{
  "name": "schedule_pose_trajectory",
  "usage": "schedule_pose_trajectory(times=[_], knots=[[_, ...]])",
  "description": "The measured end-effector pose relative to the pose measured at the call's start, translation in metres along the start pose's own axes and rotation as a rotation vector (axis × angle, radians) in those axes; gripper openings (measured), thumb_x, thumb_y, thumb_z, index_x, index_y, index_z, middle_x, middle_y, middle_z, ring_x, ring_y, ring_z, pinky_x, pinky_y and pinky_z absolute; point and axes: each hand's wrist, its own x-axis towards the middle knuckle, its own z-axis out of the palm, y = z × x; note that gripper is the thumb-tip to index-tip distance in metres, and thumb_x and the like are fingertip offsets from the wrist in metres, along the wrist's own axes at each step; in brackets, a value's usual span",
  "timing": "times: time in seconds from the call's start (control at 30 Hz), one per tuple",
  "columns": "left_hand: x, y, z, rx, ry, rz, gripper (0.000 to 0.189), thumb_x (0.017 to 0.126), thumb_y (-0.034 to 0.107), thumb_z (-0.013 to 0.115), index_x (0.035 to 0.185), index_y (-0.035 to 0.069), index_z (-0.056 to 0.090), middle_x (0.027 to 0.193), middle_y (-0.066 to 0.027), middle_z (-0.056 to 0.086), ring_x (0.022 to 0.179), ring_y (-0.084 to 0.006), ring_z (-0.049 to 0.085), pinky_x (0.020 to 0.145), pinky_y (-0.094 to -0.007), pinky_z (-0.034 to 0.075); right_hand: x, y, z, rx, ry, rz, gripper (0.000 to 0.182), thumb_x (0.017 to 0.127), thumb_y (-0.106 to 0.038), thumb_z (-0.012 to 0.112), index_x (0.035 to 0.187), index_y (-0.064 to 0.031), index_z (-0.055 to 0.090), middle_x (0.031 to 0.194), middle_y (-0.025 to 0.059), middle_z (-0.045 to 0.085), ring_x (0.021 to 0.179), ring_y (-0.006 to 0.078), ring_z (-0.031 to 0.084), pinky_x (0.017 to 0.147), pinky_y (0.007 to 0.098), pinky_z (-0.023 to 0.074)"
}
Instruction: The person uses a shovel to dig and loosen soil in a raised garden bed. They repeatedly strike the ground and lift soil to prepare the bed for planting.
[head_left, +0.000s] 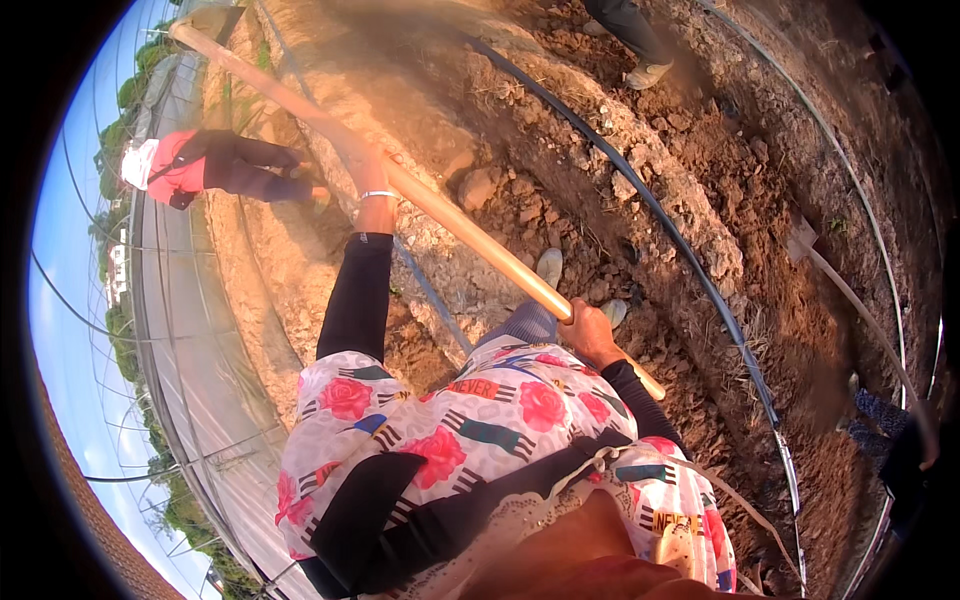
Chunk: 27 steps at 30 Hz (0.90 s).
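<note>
A long wooden-handled hoe runs diagonally across the view, its smooth handle (472, 234) lit by the sun. The hoe's head (214, 24) is raised at the upper left, partly cut off and hazy. My left hand (367, 171) grips the handle around its middle, arm stretched forward. Closer to my body, my right hand (591, 331) is wrapped around the handle near its butt end (651, 384). Below the handle are my shoes (550, 266), standing among broken brown soil clods (525, 206).
A dark hose (660, 214) crosses the soil ridge right of me. Someone in a pink top (184, 161) bends at the left, near plastic sheeting (195, 300). A co-worker's leg (637, 37) shows at the top. Another long-handled tool (847, 289), held by a person, reaches in from the right.
</note>
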Motion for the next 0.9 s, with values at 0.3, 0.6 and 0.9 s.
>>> schedule_pose_trajectory(times=[0.3,0.6,0.9], knots=[[0.008,-0.191,0.002,0.050,0.243,-0.348,0.011,0.068,0.008,0.052,0.068,0.003,0.042,0.051,-0.0040,0.042,0.038,-0.0143,0.042,0.035,-0.0267,0.037,-0.060,0.043,-0.007,-0.119,-0.062,0.260,0.028,0.058,-0.016,0.056,0.077,0.0016,0.046,0.063,0.0216,0.052,0.059,0.0340,0.053,0.052,0.0401,0.0425],[-0.080,-0.289,-0.011,-0.056,0.060,-1.052,0.015,0.068,0.009,0.055,0.068,0.003,0.041,0.052,-0.0053,0.043,0.044,-0.0160,0.044,0.042,-0.0297,0.041,-0.154,-0.028,-0.074,-0.526,-0.237,0.597,0.011,0.071,-0.011,0.041,0.070,-0.0012,0.046,0.059,0.0175,0.054,0.056,0.0304,0.056,0.049,0.0372,0.0460],[-0.042,-0.345,-0.048,-0.097,0.136,-1.015,0.014,0.068,0.010,0.055,0.065,0.006,0.042,0.052,-0.0026,0.044,0.044,-0.0135,0.043,0.043,-0.0258,0.039,-0.197,0.007,-0.027,-0.532,-0.090,0.483,0.008,0.067,-0.013,0.044,0.071,-0.0063,0.046,0.052,0.0124,0.051,0.047,0.0281,0.053,0.038,0.0360,0.0420]])
